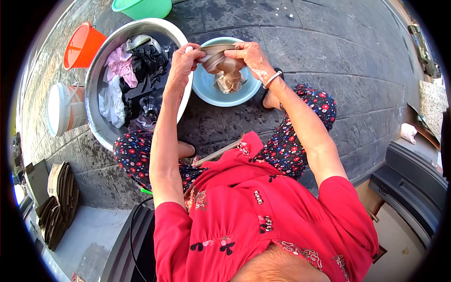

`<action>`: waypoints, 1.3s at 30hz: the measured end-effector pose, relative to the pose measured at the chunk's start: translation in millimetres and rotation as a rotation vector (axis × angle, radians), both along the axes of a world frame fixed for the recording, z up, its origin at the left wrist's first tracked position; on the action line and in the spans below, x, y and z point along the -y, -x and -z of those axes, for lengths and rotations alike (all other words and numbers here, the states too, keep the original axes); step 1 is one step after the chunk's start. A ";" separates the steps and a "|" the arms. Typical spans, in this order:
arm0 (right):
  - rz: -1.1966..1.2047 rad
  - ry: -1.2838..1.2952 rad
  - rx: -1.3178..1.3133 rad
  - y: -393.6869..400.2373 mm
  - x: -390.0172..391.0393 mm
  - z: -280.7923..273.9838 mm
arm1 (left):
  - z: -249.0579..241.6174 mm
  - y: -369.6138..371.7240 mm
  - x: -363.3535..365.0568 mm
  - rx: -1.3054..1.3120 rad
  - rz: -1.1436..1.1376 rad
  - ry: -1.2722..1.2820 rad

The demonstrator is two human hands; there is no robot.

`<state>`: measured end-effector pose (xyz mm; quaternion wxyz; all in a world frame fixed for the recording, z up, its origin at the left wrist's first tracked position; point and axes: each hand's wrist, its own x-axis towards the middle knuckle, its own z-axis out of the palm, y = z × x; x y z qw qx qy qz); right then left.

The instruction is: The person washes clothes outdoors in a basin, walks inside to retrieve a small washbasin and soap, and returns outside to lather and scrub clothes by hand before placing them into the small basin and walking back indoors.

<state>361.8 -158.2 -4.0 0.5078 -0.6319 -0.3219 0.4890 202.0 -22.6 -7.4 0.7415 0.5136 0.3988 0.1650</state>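
Observation:
A thin tan garment, sheer like a stocking [216, 61], is stretched between my two hands over a light blue basin [213, 97]. My left hand [184, 63] pinches its left edge, with a small white item at the fingertips that I cannot make out. On the other side, my right hand [253, 58] grips the bunched cloth between thumb and fingers; a bracelet circles that wrist. The lower part of the garment hangs down into the basin. Close by my left forearm stands a large metal tub [97, 127] with wet clothes in dark water.
Pink cloth [121, 66], white cloth [112, 102] and black cloth [146, 65] lie in the tub. An orange bucket [84, 46], a white bucket [55, 110] and a green basin [143, 8] stand around it. Folded cardboard [61, 197] leans at lower left. The paving is wet.

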 end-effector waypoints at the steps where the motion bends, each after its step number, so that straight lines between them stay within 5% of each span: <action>1: 0.100 -0.033 -0.210 5.5 1.8 -7.5 | -1.2 -1.9 4.3 -0.017 0.014 -0.037; 4: 0.337 -0.062 -0.629 3.1 -2.8 -4.2 | 6.3 -10.6 10.2 -0.068 -0.101 -0.114; 7: 0.316 -0.057 -0.664 5.5 -2.1 -4.9 | 2.0 -30.5 22.9 0.103 -0.414 -0.144; 10: 0.210 0.072 -0.653 11.2 -4.1 13.7 | -23.9 -60.8 61.1 0.013 -0.151 -0.681; 11: 0.346 -0.011 -0.622 20.5 -9.6 24.0 | 2.0 -76.9 68.2 -0.071 -0.106 -0.849; 12: 0.399 -0.010 -0.783 22.4 -5.5 10.1 | 5.4 -88.6 69.2 -0.002 -0.138 -0.540; 13: 0.394 -0.179 -0.885 27.1 -8.2 14.0 | -0.8 -90.8 64.7 -0.061 -0.080 -0.609; 15: 0.210 -0.259 -1.041 31.9 -10.8 -4.1 | 16.4 -84.6 45.6 0.066 -0.045 -0.336; 16: 0.179 -0.154 -0.908 31.3 -3.4 -21.2 | 48.7 -88.3 36.2 0.161 -0.126 -0.232; 20: 0.369 -0.162 -0.813 33.0 -0.1 -36.3 | 18.2 -92.5 71.6 0.092 -0.052 -0.553; 23: 0.435 -0.168 -0.966 30.2 11.2 -59.2 | 18.9 -86.1 92.1 0.266 -0.093 -0.815; 26: 0.355 -0.198 -0.965 31.7 0.4 -25.6 | 1.9 -79.2 77.8 0.243 0.027 -0.720; 27: 0.306 -0.211 -0.907 31.8 -2.6 -20.8 | 36.3 -80.7 59.2 0.276 0.007 -0.728; 30: 0.249 -0.208 -0.831 32.8 -5.6 -22.6 | 39.4 -79.8 40.3 0.130 0.020 -0.513; 32: 0.204 -0.182 -0.718 31.4 -3.7 -27.9 | 34.0 -75.1 51.4 0.216 -0.001 -0.640; 34: 0.226 -0.138 -0.652 33.4 -11.0 -10.3 | 29.2 -73.6 64.6 0.313 -0.027 -0.766; 36: 0.502 0.035 -0.440 40.1 -14.9 -4.4 | 26.7 -70.2 76.2 0.336 -0.040 -0.800; 39: 0.539 -0.076 -0.423 36.1 -15.2 -3.7 | 34.6 -65.7 75.7 0.142 -0.052 -0.604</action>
